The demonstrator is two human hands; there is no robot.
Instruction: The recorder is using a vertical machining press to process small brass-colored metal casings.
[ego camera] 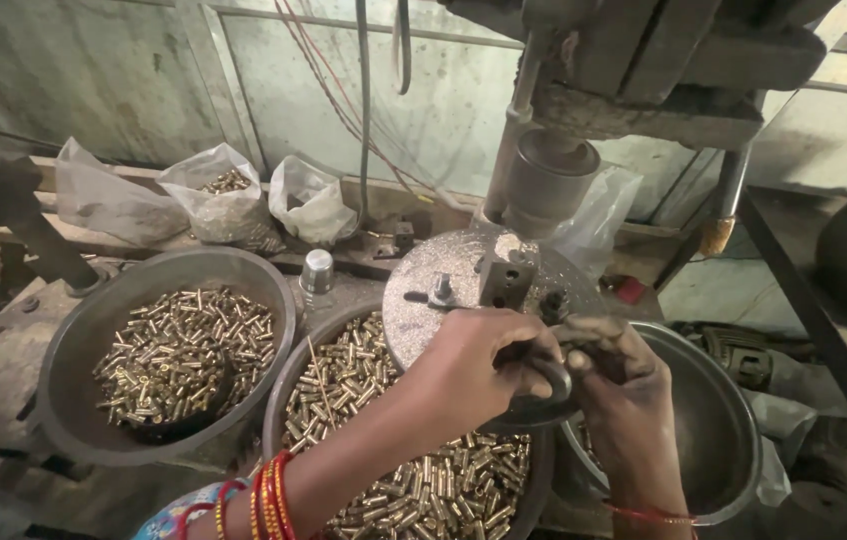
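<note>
Workpiece hidden between both hands' curled fingers.

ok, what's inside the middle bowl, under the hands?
The middle bowl holds a heap of small brass cylinders. The round metal plate, left hand and forearm cover its far side, so what lies there is hidden.

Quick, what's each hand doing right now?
Left hand: curled shut at the round machine table's edge; contents hidden.
Right hand: fingers pinched together; what it holds cannot be told.
</note>
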